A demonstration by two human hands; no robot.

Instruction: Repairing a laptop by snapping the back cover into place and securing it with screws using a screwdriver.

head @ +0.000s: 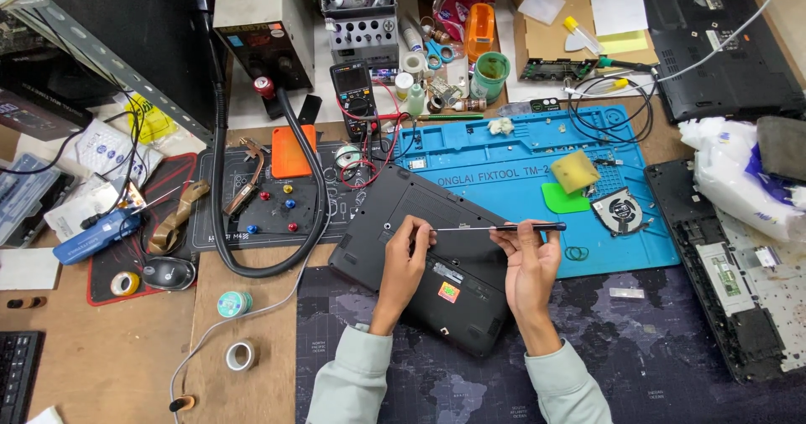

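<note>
Lying upside down across the seam between the dark map-printed desk mat point(638, 365) and the blue work mat point(512, 168): a black laptop point(420, 264), bottom cover up, turned at a slant. Looks heavy enough to stay put unaided, rigid across the base, yet probably brittle at the plastic edges and clips, so best taken by both long sides or pinned flat with a palm, never by one corner. Smooth casing, likely a bit slick under dry fingers.

Resting on that cover, the left hand point(405, 260), fingers curled loosely down near a screw hole, fingertips meeting the tip of the tool; steadying and guiding rather than clamping anything.

Pinching from the other side, the right hand point(527, 260), thumb and fingers closed around the dark handle of a thin screwdriver point(495, 227), shaft held level just above the laptop and pointing toward the left hand. Light, stiff, narrow and easy to roll, hence a fingertip pinch on the handle and not the bare shaft.

Sitting just beyond on the blue work mat: a small round fan point(617, 212), a yellow sponge point(575, 170), a green pick point(564, 198). Off to the right edge, another opened laptop base point(730, 294) with boards exposed, well apart from both hands
</note>
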